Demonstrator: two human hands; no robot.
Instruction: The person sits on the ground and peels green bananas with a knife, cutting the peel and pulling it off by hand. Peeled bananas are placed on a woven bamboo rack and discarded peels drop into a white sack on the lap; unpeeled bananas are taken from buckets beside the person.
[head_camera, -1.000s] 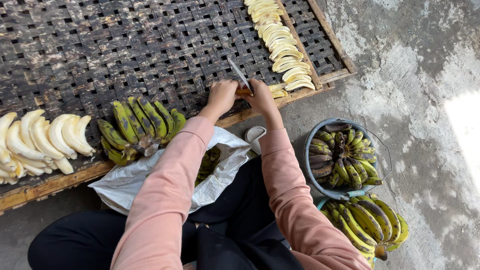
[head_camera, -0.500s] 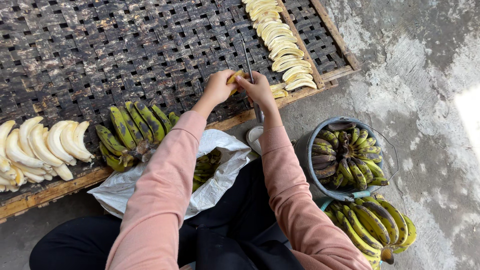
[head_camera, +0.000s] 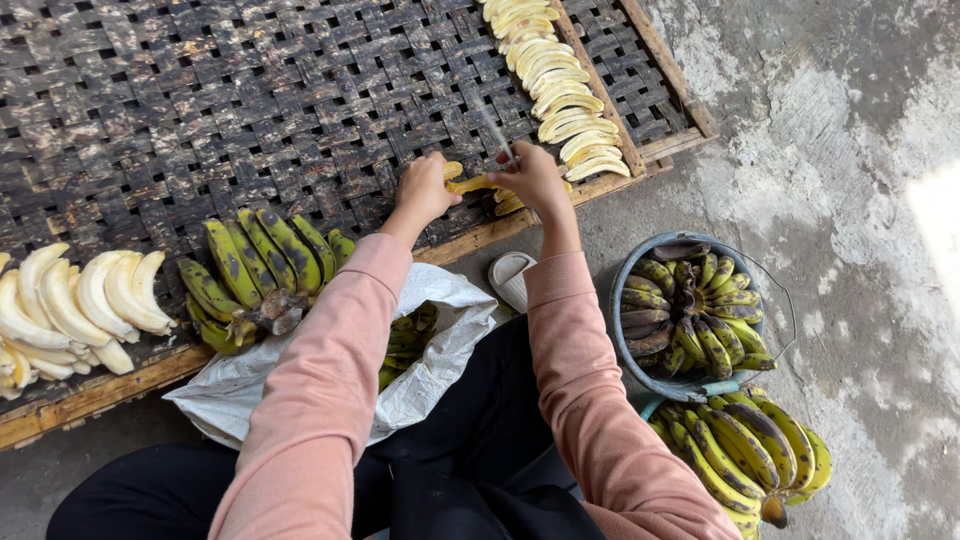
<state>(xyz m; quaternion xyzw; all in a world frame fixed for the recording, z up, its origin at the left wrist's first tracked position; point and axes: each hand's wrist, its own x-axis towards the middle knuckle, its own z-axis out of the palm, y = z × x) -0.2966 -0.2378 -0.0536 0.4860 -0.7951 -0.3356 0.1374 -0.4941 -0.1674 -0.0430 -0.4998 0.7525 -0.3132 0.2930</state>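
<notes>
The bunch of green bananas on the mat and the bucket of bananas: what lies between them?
In the head view, between the green bunch and the bucket lie the person's two pink-sleeved forearms, a white sack and a pale sandal.

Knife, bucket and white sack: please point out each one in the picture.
Knife (head_camera: 497, 135), head view: on the blade.
Bucket (head_camera: 622, 345), head view: on the left rim.
White sack (head_camera: 425, 385), head view: on the right fold.
</notes>
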